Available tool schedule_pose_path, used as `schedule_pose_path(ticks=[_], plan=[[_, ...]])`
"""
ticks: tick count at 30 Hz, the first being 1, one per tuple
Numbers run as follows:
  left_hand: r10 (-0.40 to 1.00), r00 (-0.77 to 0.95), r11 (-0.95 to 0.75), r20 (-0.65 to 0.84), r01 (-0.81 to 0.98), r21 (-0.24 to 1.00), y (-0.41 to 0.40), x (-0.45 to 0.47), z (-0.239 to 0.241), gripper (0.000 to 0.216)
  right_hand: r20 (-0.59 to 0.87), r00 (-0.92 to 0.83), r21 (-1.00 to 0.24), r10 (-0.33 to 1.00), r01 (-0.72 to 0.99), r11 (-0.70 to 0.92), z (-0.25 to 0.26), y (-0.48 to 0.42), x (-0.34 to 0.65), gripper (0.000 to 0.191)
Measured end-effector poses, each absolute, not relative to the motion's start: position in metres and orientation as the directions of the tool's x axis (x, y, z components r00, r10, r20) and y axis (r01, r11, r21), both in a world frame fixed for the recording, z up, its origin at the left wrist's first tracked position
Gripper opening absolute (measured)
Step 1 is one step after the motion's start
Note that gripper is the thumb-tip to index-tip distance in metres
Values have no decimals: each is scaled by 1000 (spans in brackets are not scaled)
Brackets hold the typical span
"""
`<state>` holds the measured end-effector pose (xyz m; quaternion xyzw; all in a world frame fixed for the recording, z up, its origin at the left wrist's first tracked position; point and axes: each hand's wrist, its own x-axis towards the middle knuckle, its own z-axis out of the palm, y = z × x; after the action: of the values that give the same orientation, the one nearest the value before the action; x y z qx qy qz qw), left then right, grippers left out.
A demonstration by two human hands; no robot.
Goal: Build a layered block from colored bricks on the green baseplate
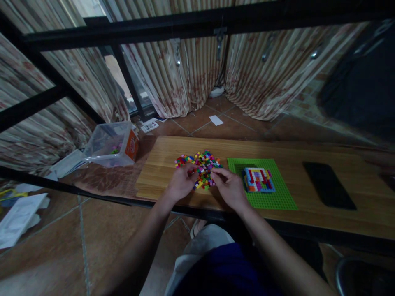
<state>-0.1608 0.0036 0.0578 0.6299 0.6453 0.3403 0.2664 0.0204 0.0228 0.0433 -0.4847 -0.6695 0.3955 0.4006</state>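
A heap of small coloured bricks (202, 161) lies on the wooden tabletop (277, 148). My left hand (181, 182) rests at the heap's near left edge with its fingers curled into the bricks. My right hand (228, 187) sits at the heap's near right edge, thumb and fingers pinched together over the bricks. What either hand holds is too small to make out. To the right lies a green baseplate (277, 197) carrying a small multicoloured brick build (258, 179).
A black phone (328, 185) lies flat on the table to the right of the baseplate. A clear plastic bin (111, 144) with an orange label stands on the floor at the left. Black metal frame bars (197, 24) cross overhead. Papers lie on the tiled floor.
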Motion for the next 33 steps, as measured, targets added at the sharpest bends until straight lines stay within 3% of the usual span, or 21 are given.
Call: schedule_pose_path(ticks=[4,12,20,27,30,33], plan=[[998,-15,-54,65,381,923,-10,-147,65,21,103,-240,-980,965,143,140,53,23,13,25],[989,-145,27,-24,20,999,-18,-126,61,23,10,-267,-1000,964,22,17,56,16,15,27],[980,-173,94,-98,-31,995,-21,-118,62,17,-85,-266,-992,960,-66,-106,55,8,12,33],[974,-140,153,-178,-174,973,-22,-117,57,22,-205,-300,-915,932,-280,-292,47,3,12,34],[962,-174,169,-213,-239,956,-20,-118,50,25,-130,-196,-976,972,-150,-161,40,13,14,29],[949,-229,160,-216,-239,958,-19,-121,42,27,57,-136,-964,989,251,90,32,32,16,21]])
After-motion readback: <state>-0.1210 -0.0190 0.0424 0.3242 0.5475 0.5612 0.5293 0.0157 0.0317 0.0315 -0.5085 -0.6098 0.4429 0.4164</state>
